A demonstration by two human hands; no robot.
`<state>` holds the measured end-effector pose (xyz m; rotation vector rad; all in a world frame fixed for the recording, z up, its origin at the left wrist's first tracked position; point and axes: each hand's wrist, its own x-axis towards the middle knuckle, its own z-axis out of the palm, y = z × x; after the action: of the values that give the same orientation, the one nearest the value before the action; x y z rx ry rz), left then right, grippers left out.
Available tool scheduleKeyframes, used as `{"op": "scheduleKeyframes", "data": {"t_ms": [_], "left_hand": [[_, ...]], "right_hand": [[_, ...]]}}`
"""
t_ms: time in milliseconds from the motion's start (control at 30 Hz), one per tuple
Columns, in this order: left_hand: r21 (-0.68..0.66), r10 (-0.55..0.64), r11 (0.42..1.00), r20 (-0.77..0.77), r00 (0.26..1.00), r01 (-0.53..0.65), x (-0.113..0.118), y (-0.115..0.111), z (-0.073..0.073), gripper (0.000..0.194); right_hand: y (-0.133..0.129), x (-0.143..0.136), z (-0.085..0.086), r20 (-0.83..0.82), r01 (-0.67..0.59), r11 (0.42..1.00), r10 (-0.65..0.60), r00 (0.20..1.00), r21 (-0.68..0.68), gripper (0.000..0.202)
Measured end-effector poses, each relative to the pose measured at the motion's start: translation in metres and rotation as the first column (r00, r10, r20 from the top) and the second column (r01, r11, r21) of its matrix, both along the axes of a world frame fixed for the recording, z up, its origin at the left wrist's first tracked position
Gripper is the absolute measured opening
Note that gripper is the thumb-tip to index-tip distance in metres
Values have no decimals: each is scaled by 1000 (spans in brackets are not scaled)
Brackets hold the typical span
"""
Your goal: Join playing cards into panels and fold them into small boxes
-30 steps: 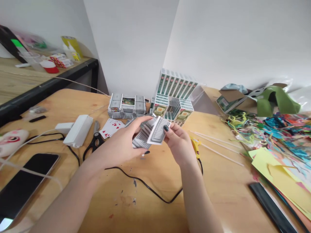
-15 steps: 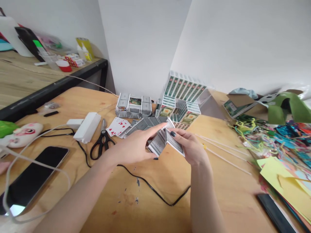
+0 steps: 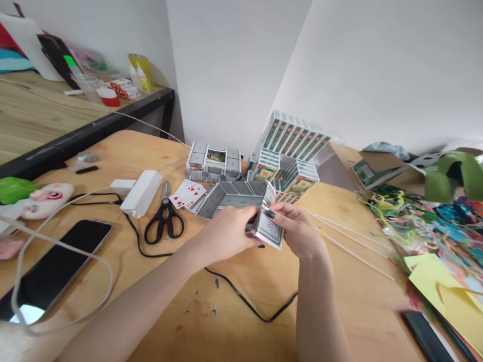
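Both hands meet over the middle of the table around folded playing cards (image 3: 270, 231) with grey patterned backs. My left hand (image 3: 232, 229) is closed around the cards from the left, its fingers partly hidden behind them. My right hand (image 3: 298, 226), with dark nail polish, pinches the cards' right side between thumb and fingers. Just behind lies a fan of joined grey-backed cards (image 3: 236, 193); whether it touches the held cards I cannot tell. Loose cards with red hearts (image 3: 187, 194) lie face up to its left. Farther back sits a box-like shape built of cards (image 3: 214, 162).
Stacked card packs (image 3: 296, 136) stand against the wall. Black-handled scissors (image 3: 164, 221), a white adapter (image 3: 142, 193) and a phone (image 3: 56, 266) lie to the left, with cables running across the table. White sticks (image 3: 354, 246), a craft scrap pile (image 3: 426, 221) and yellow paper (image 3: 445, 286) are on the right.
The held cards, spread in a V before, are now folded closer together and stand more upright. My left fingers have come down from the top edge. The view has shifted slightly.
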<state>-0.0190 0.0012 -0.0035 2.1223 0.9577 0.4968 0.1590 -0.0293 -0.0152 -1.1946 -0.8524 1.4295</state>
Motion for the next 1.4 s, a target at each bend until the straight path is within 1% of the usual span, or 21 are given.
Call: {"op": "scheduleKeyframes", "data": {"t_ms": [100,300,467,600,733,867,1100,1200,1400], "left_hand": [[-6,22,1000,6,1000,-22,1,-2,0,26],[-6,28,1000,3,1000,-28,2,0,-2,27],[29,24,999,-39,999,-23,3,0,-6,35],[38,17,999,-21,1000,-17,5,-2,-11,40],[19,1,1000,-1,1000,-1,8,-4,-14,35],[32,-24,999,2,1000,24,11,-5,-18,31],[61,-24,998,-75,997,28,15,-7,-25,30],[51,-28,998,-85,996,33,16,-8,-25,31],[59,-38,997,-93,995,44,17,-9,-24,29]], "right_hand": [[1,-1,-3,-17,13,1000,-13,1000,-10,28],[3,0,-4,-27,-6,998,5,1000,-59,30],[2,4,-4,-28,-4,996,2,1000,-85,29],[1,8,-3,-9,-10,995,10,1000,-99,27],[-1,12,-1,60,9,997,-4,998,-83,28],[-1,18,-1,111,26,996,-16,994,-88,29],[-2,18,-1,158,49,994,-34,987,-94,30],[-2,17,-1,169,62,993,-45,985,-97,30],[-2,20,-1,171,67,993,-49,984,-99,31]]}}
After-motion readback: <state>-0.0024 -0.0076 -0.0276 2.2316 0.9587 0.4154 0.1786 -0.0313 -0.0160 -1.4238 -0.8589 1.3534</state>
